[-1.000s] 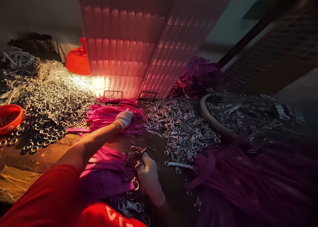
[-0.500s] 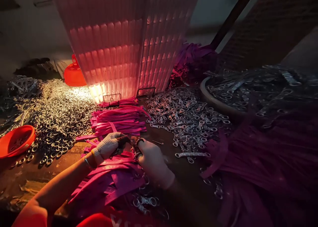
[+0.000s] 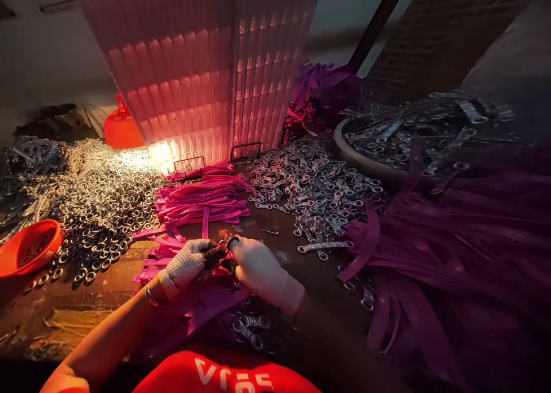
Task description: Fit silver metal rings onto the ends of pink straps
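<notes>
My left hand, in a dotted white work glove with dark fingertips, is closed on a pink strap that stands up above the fingers. My right hand, also in a pale glove, has its dark fingertips pressed close to the left ones. What the right fingers grip is too dark and small to make out. Loose pink straps lie below both hands. Beyond them is a stacked bundle of pink straps.
Metal ring-ended pieces are heaped at left and right. A red bowl stands at left, a red lamp behind. Ribbed translucent panels stand at the back. A large basin and more straps are at right.
My hands have come closer together, with the right fingers now against the left. The strap above my left hand stands more upright. The view has shifted slightly.
</notes>
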Action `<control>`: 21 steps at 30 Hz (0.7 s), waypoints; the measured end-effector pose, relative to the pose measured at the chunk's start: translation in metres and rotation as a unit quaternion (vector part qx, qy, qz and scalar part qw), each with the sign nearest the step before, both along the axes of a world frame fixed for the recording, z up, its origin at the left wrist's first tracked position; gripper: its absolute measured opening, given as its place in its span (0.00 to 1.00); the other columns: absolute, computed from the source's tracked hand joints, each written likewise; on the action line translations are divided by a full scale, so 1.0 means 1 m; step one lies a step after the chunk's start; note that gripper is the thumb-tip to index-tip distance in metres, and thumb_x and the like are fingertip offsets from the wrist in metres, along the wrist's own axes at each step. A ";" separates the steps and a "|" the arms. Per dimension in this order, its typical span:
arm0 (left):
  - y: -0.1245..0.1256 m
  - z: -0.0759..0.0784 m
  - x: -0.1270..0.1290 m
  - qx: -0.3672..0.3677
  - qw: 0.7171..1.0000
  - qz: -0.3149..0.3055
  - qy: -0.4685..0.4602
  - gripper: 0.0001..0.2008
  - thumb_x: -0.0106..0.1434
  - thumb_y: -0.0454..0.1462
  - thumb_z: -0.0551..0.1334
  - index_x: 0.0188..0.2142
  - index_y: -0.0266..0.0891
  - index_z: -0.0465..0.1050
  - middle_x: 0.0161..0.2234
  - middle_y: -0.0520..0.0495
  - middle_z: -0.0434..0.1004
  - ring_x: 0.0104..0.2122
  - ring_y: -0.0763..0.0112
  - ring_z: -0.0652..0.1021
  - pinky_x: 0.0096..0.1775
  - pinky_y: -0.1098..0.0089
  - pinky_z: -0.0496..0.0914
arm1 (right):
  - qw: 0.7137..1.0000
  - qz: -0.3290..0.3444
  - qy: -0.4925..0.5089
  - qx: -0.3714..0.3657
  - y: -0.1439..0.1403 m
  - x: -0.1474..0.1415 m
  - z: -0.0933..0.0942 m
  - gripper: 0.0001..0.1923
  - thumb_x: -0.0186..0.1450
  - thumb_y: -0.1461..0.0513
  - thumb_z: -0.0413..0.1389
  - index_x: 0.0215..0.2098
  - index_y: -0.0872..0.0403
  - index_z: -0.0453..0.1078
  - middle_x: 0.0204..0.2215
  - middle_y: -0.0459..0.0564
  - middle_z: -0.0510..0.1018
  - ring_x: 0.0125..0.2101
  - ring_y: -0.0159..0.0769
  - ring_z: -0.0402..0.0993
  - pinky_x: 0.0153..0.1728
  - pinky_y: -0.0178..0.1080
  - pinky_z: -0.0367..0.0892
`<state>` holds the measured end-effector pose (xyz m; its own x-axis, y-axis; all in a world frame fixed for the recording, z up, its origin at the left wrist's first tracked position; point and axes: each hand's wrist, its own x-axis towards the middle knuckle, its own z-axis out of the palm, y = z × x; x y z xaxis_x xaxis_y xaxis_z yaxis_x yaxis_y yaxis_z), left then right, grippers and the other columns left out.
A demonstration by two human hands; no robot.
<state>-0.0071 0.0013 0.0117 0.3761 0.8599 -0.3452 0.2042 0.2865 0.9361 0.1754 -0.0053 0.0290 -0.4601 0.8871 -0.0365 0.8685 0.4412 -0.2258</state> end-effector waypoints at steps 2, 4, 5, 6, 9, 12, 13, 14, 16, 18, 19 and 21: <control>-0.004 -0.003 0.000 0.015 1.000 0.004 0.014 0.23 0.59 0.55 0.64 0.30 0.36 0.71 0.18 0.54 0.65 0.16 0.80 0.62 0.18 0.76 0.54 | 1.000 -0.002 -0.006 -0.011 -0.001 0.000 -0.003 0.13 0.61 0.70 0.51 0.42 0.57 0.71 0.38 0.58 0.80 0.38 0.44 0.76 0.35 0.39 0.61; -0.007 -0.007 0.000 0.021 0.999 0.004 0.027 0.19 0.59 0.51 0.64 0.29 0.35 0.71 0.19 0.54 0.65 0.16 0.80 0.62 0.19 0.77 0.54 | 1.000 0.012 -0.010 -0.005 -0.003 0.000 -0.009 0.11 0.61 0.69 0.51 0.41 0.57 0.71 0.36 0.58 0.80 0.38 0.44 0.76 0.34 0.39 0.61; -0.008 -0.010 0.001 0.027 0.999 0.004 0.029 0.17 0.60 0.48 0.64 0.29 0.35 0.70 0.19 0.53 0.65 0.17 0.79 0.63 0.19 0.77 0.54 | 1.000 0.025 -0.014 0.003 -0.003 -0.001 -0.011 0.11 0.61 0.69 0.51 0.41 0.57 0.71 0.36 0.58 0.80 0.37 0.45 0.76 0.34 0.39 0.61; -0.008 -0.011 0.001 0.036 0.999 0.001 0.031 0.14 0.61 0.45 0.63 0.28 0.35 0.70 0.20 0.53 0.66 0.18 0.79 0.63 0.20 0.77 0.55 | 0.999 0.040 -0.021 0.010 -0.004 -0.001 -0.014 0.11 0.61 0.69 0.51 0.41 0.58 0.71 0.35 0.58 0.80 0.37 0.45 0.77 0.34 0.40 0.61; -0.006 -0.007 -0.002 0.086 0.994 -0.022 0.062 0.09 0.61 0.37 0.60 0.27 0.35 0.72 0.23 0.50 0.70 0.20 0.78 0.66 0.22 0.76 0.59 | 0.996 0.072 -0.049 0.013 -0.005 -0.003 -0.014 0.12 0.63 0.67 0.50 0.42 0.59 0.71 0.35 0.60 0.81 0.35 0.46 0.77 0.31 0.40 0.59; 0.002 0.011 -0.017 0.137 0.979 -0.062 0.135 0.07 0.59 0.34 0.60 0.28 0.35 0.77 0.25 0.47 0.75 0.23 0.75 0.70 0.25 0.76 0.62 | 0.996 0.077 -0.051 -0.015 -0.004 -0.003 -0.008 0.11 0.65 0.65 0.51 0.42 0.59 0.72 0.34 0.59 0.81 0.34 0.45 0.77 0.29 0.39 0.59; 0.004 0.019 -0.024 0.153 0.974 -0.063 0.155 0.07 0.58 0.34 0.61 0.29 0.36 0.78 0.26 0.46 0.77 0.24 0.74 0.71 0.25 0.76 0.63 | 0.996 0.073 -0.042 -0.022 -0.003 -0.002 -0.007 0.10 0.65 0.63 0.52 0.42 0.59 0.73 0.33 0.58 0.81 0.33 0.44 0.77 0.30 0.38 0.59; 0.006 0.026 -0.031 0.168 0.970 -0.047 0.167 0.06 0.58 0.35 0.63 0.31 0.37 0.79 0.27 0.46 0.78 0.25 0.73 0.73 0.26 0.76 0.64 | 0.997 0.070 -0.030 -0.026 -0.001 0.001 -0.006 0.10 0.66 0.61 0.53 0.41 0.58 0.73 0.33 0.57 0.81 0.33 0.43 0.77 0.31 0.38 0.59; 0.008 0.036 -0.043 0.175 0.970 0.016 0.166 0.08 0.57 0.37 0.65 0.35 0.37 0.80 0.29 0.45 0.79 0.24 0.74 0.73 0.24 0.77 0.63 | 0.997 0.073 0.003 -0.020 0.006 0.014 -0.009 0.11 0.66 0.58 0.54 0.39 0.57 0.75 0.36 0.56 0.81 0.36 0.42 0.76 0.34 0.37 0.61; 0.007 0.039 -0.049 0.135 0.981 0.078 0.114 0.12 0.59 0.41 0.65 0.40 0.37 0.79 0.29 0.45 0.80 0.18 0.78 0.69 0.18 0.77 0.60 | 0.998 0.049 0.043 -0.008 0.021 0.034 -0.016 0.12 0.67 0.56 0.55 0.41 0.54 0.77 0.42 0.55 0.81 0.41 0.39 0.75 0.39 0.36 0.62; 0.006 0.038 -0.048 0.099 0.988 0.100 0.069 0.14 0.61 0.42 0.64 0.43 0.36 0.78 0.29 0.45 0.79 0.15 0.80 0.66 0.16 0.78 0.57 | 0.998 0.012 0.056 -0.003 0.031 0.047 -0.020 0.13 0.67 0.56 0.55 0.44 0.52 0.77 0.45 0.53 0.80 0.44 0.38 0.75 0.42 0.34 0.62; 0.005 0.032 -0.042 -0.008 0.991 0.129 -0.044 0.16 0.63 0.43 0.61 0.45 0.34 0.76 0.27 0.45 0.78 0.12 0.82 0.62 0.14 0.79 0.54 | 0.992 -0.121 0.045 0.001 0.056 0.074 -0.032 0.13 0.68 0.58 0.53 0.47 0.50 0.76 0.46 0.52 0.80 0.45 0.37 0.74 0.43 0.33 0.62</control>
<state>-0.0489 0.0063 0.0441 0.1732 0.9261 -0.3352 0.0401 0.3335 0.9419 0.2497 0.0508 -0.0034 -0.2354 0.9719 -0.0022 0.9252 0.2234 -0.3067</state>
